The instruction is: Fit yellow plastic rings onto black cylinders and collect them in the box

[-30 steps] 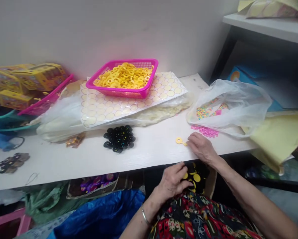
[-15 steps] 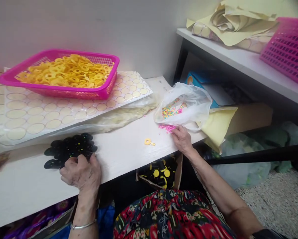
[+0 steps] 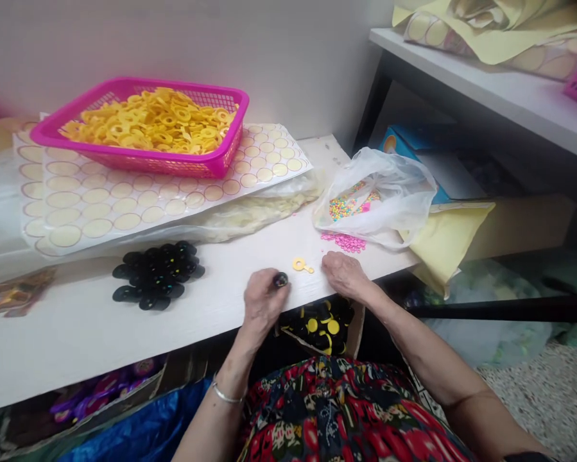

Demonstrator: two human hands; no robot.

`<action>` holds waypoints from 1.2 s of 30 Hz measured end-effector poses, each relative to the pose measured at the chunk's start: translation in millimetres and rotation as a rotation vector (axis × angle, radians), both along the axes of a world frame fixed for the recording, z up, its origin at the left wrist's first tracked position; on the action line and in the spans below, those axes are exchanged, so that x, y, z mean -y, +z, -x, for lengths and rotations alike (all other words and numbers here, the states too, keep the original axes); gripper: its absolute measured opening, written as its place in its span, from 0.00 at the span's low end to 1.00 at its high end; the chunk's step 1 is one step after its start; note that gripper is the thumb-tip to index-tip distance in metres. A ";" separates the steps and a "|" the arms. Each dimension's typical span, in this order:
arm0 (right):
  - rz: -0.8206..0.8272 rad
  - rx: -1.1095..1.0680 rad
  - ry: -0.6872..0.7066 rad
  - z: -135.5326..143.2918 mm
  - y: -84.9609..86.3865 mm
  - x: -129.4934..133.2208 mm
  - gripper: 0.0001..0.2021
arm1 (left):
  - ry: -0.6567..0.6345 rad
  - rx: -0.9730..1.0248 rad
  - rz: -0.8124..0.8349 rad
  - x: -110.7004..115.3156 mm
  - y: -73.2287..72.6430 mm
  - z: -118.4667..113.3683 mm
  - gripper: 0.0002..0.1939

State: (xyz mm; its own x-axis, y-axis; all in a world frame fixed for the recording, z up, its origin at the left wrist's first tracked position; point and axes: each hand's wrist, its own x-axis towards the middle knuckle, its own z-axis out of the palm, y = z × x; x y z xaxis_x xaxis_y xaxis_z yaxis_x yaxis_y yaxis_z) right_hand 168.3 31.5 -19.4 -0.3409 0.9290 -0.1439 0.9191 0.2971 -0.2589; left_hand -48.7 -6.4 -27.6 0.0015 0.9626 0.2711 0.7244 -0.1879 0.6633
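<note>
My left hand is closed around a small black round container, its open end facing up, above the table's front part. My right hand is closed near the table edge, fingertips drawn together; whatever they may hold is hidden. Between the two hands lies a flat yellow ring piece with a short tab. A spread of tiny pink pieces is just beyond my right hand, at the mouth of a white plastic bag containing multicoloured beads. To the left stands a cluster of similar black containers.
A pink basket heaped with yellow ring pieces rests on sticker sheets. Below the table edge sits a box of black and yellow parts. A white shelf juts in at the right, with a blue box beneath.
My left hand has moved right from the black cluster, carrying one black container. My right hand has drawn back slightly from the pink pieces. The camera view has shifted.
</note>
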 end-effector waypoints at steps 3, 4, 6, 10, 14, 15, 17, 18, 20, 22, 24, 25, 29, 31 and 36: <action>0.074 0.008 -0.060 3.9 1.1 -3.1 0.11 | -0.078 0.069 0.015 -3.7 -7.8 -22.9 0.08; 0.095 -0.001 -0.094 4.3 1.7 -5.9 0.11 | -0.080 0.097 0.019 -4.8 -9.8 -26.4 0.09; 0.136 -0.002 -0.145 4.6 4.3 -12.5 0.11 | -0.076 0.153 0.032 -6.7 -13.7 -29.7 0.10; 0.245 0.092 -0.086 6.6 12.7 -22.3 0.13 | -0.056 0.227 0.045 -9.0 -21.6 -30.6 0.14; 0.240 0.167 -0.015 9.8 17.3 -21.9 0.12 | -0.072 0.251 0.046 -10.5 -26.1 -30.1 0.15; 0.215 0.176 -0.029 9.9 17.0 -21.1 0.13 | -0.078 0.252 0.042 -10.7 -26.6 -29.9 0.15; 0.172 0.170 -0.068 8.5 14.5 -19.9 0.13 | -0.089 0.250 0.034 -11.1 -27.2 -29.7 0.15; 0.158 0.151 -0.085 7.0 12.4 -19.4 0.12 | -0.092 0.249 0.031 -11.2 -27.5 -29.7 0.15; 0.139 0.082 -0.098 2.8 7.4 -18.1 0.12 | -0.090 0.251 0.029 -11.5 -28.2 -29.6 0.15; 0.104 0.004 -0.086 -1.5 2.0 -15.1 0.10 | -0.085 0.251 0.035 -11.7 -29.6 -29.5 0.16; 0.046 -0.044 -0.078 -4.2 -2.4 -10.1 0.08 | -0.083 0.244 0.043 -11.7 -31.3 -29.2 0.16; 0.016 -0.059 -0.079 -4.6 -3.8 -7.2 0.08 | -0.082 0.241 0.045 -11.6 -32.1 -29.1 0.16; -0.095 -0.209 -0.060 3.5 0.7 2.8 0.08 | -0.080 0.237 0.045 -10.6 -31.4 -29.7 0.15; -0.132 -0.327 0.027 13.4 7.7 5.5 0.08 | -0.089 0.222 0.052 -10.3 -28.6 -30.7 0.13; -0.146 -0.292 0.232 39.7 20.6 5.3 0.09 | -0.105 0.183 0.067 -10.4 -21.8 -32.7 0.08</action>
